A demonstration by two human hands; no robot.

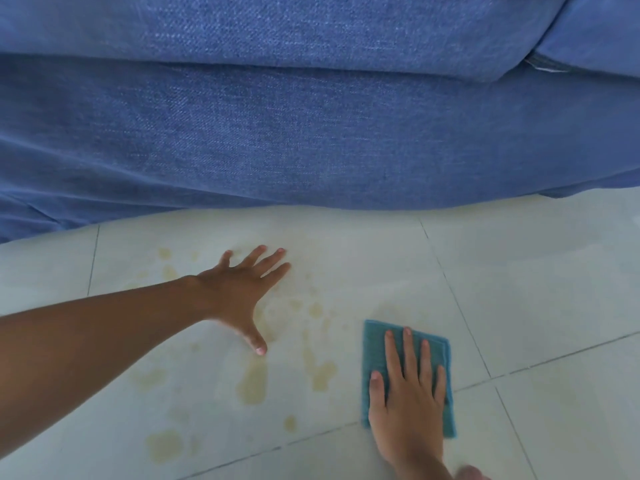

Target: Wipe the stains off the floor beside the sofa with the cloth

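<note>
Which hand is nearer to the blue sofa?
Left. The left hand lies flat on the floor close in front of the sofa; the right hand presses the cloth farther back.

Woven fabric sofa [277, 133], glossy tiled floor [536, 289]

floor [536, 289]: pale tile | on it: yellowish stains [254, 382], teal cloth [375, 344], blue sofa [311, 133] at far edge

left grip [242, 292] splayed flat; right grip [408, 393] flat
</note>
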